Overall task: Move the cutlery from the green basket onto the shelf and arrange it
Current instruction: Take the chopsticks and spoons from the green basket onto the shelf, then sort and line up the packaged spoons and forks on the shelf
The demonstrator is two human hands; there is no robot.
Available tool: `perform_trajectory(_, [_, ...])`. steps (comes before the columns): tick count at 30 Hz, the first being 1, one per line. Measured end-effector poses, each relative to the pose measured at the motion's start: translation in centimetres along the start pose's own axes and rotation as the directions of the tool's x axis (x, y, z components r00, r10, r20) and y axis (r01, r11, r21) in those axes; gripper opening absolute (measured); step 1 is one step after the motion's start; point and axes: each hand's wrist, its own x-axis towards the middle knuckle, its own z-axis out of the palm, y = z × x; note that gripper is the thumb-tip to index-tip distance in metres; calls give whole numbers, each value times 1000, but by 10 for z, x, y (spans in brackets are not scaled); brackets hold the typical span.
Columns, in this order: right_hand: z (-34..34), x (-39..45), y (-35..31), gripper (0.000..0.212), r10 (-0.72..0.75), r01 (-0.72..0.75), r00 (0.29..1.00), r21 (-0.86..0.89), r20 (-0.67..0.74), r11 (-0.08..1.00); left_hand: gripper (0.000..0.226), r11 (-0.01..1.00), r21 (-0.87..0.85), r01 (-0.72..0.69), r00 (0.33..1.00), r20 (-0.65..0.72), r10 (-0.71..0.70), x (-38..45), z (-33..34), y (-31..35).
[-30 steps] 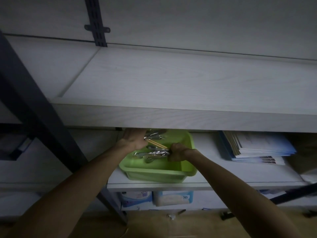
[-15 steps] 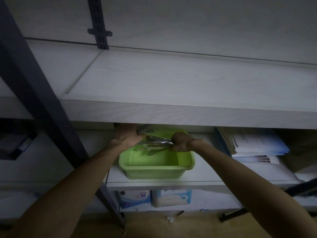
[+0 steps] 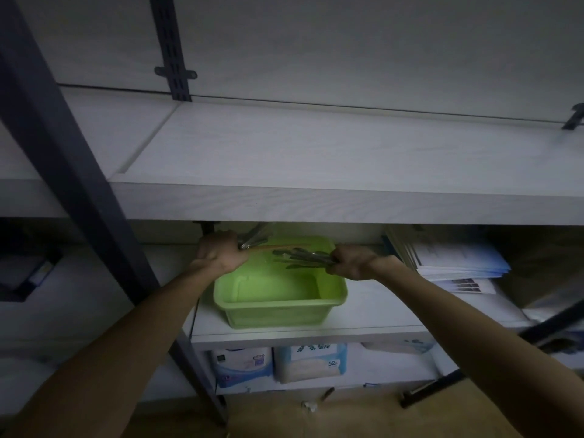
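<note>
Left hand point(image 3: 218, 254) clenches a cutlery bundle point(image 3: 256, 238) with a wooden stick; right hand point(image 3: 349, 262) clenches a second metal bundle point(image 3: 303, 259); both are held above the green basket point(image 3: 278, 306), below the upper shelf point(image 3: 316, 153). Metal pieces are probably stiff, smooth, slippery; grasp handles together, mid-length.

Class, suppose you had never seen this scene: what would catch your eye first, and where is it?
The bright green basket on the lower shelf stands out in the dim picture. Above it, the left hand grips cutlery with a wooden stick, and the right hand grips a metal cutlery bundle. Above both runs the wide pale shelf.
</note>
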Motion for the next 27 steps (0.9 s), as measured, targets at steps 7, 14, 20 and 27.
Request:
perform_trajectory(7, [17,-21,5,36,-3,2,998,-19,-68,1000,21,997,-42,-65,998,-9,65,-23,5,8])
perform_trajectory(14, [14,-48,11,29,114,-93,992,280,-58,956,27,988,-138,71,996,-46,-78,-50,4,17])
perform_trajectory(20, [21,-110,30,32,187,-105,972,442,-145,891,30,930,-343,130,985,-60,-160,-104,13,62])
perform_trajectory(27, [46,-211,82,39,230,-52,926,501,-300,864,19,754,-640,147,977,-24,-211,-180,41,149])
